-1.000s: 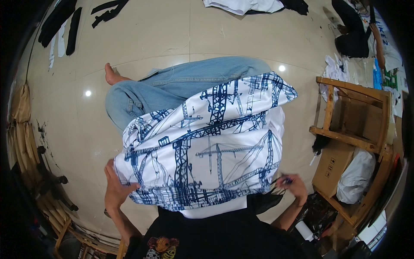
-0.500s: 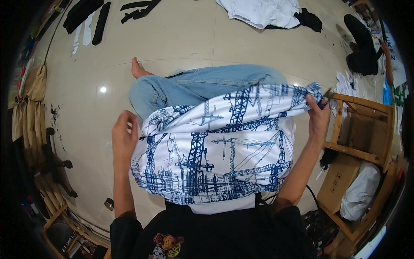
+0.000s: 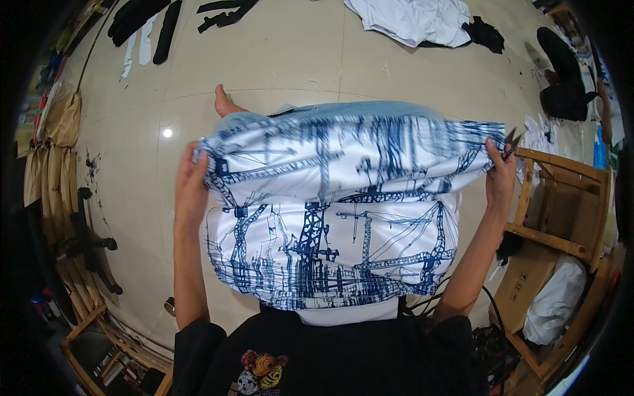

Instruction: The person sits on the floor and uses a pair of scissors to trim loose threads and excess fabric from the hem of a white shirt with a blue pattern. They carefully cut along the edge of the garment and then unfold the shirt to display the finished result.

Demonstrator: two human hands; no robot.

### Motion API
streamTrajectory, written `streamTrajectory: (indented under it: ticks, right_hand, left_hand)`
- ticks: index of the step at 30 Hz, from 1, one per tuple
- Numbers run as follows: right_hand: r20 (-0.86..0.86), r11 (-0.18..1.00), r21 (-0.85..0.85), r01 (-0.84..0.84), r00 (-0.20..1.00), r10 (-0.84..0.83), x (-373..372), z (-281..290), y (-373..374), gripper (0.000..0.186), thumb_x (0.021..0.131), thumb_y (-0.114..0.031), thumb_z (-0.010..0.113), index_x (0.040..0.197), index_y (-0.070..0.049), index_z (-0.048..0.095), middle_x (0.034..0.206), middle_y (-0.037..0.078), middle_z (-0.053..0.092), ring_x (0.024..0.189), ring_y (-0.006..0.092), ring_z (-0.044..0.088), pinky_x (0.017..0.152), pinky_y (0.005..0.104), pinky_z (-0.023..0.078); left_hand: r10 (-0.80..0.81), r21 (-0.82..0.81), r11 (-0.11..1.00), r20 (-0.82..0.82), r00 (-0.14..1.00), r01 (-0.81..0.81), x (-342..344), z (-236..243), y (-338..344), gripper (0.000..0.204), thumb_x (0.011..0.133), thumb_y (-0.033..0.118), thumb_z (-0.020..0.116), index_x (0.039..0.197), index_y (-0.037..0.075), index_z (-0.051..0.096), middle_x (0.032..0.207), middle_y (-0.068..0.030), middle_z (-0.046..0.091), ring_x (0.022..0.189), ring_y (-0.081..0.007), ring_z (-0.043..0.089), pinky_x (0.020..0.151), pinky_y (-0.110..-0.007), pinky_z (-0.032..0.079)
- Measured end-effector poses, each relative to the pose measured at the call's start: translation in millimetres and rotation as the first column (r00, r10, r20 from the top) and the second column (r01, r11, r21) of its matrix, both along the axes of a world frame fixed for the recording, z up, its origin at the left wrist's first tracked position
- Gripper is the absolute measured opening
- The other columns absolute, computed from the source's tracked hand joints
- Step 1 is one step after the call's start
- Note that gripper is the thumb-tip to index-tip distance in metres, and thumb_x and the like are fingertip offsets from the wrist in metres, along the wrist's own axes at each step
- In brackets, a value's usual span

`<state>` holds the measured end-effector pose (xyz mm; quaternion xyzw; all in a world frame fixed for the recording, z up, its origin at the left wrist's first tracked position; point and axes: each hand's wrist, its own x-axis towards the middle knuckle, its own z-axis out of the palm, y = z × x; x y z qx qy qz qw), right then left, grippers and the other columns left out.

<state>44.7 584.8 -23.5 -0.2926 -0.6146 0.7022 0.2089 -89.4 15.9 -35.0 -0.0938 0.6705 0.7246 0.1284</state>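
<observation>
A white cloth (image 3: 396, 224) printed with dark blue cranes and scaffolding lies across my lap. Its far part is raised and spread between my hands, partly smeared by motion. My left hand (image 3: 193, 173) grips the upper left edge, thumb on top and the other fingers mostly hidden. The upper right edge is pinched in my right hand (image 3: 500, 170). Small pointed snips (image 3: 511, 137) also sit in that hand, blades sticking out past the fingers. Under the cloth, jeans (image 3: 370, 109) show along its far edge, with a bare foot (image 3: 226, 102) at the left.
A wooden stool (image 3: 561, 198) stands close by my right hand, near a cardboard box (image 3: 522, 280) and a white bag (image 3: 555, 300). White garments (image 3: 409, 20) and black fabric strips (image 3: 168, 33) lie on the far floor. A seated person's dark-clad leg (image 3: 561, 66) is at far right.
My left hand has moved up and taken hold of the cloth's left edge. The bunched upper layer is now spread wider and flatter, covering more of the jeans. The right hand keeps its grip.
</observation>
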Motion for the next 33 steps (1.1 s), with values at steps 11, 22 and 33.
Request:
streamTrajectory:
  ticks: [11,22,33]
  right_hand:
    - [-0.341,0.844,0.130,-0.520,0.776,0.531,166.9,11.0,27.3,0.035,0.076,-0.029,0.081,0.095,-0.003,0.069,0.075,0.004,0.065,0.060,0.0155,0.055,0.067,0.0306,0.039]
    - [0.475,0.975,0.199,0.101,0.860,-0.186,175.9,-13.4,-45.9,0.032,0.098,-0.026,0.066,0.106,0.005,0.063,0.085,-0.001,0.058,0.074,0.0077,0.047,0.067,0.0244,0.037]
    - [0.634,0.989,0.145,-0.022,0.769,-0.076,247.0,-75.6,-164.0,0.068,0.101,-0.026,0.062,0.147,0.013,0.033,0.153,0.026,0.039,0.140,0.0309,0.039,0.118,0.0396,0.025]
  left_hand:
    - [-0.595,0.425,0.657,-0.216,0.774,0.623,66.6,36.9,-113.8,0.021,0.095,0.019,0.065,0.088,0.001,0.074,0.072,-0.0122,0.071,0.072,-0.0176,0.070,0.075,-0.030,0.054]
    - [-0.203,-0.822,0.537,0.092,0.975,0.189,98.1,28.1,-58.5,0.045,0.094,0.024,0.070,0.129,-0.002,0.057,0.126,-0.0165,0.062,0.118,-0.0251,0.058,0.107,-0.036,0.040]
    - [0.370,-0.520,0.848,0.443,0.816,-0.102,219.1,-38.0,-46.8,0.073,0.095,0.043,0.069,0.137,-0.011,0.044,0.136,-0.0261,0.053,0.121,-0.0261,0.055,0.104,-0.035,0.042]
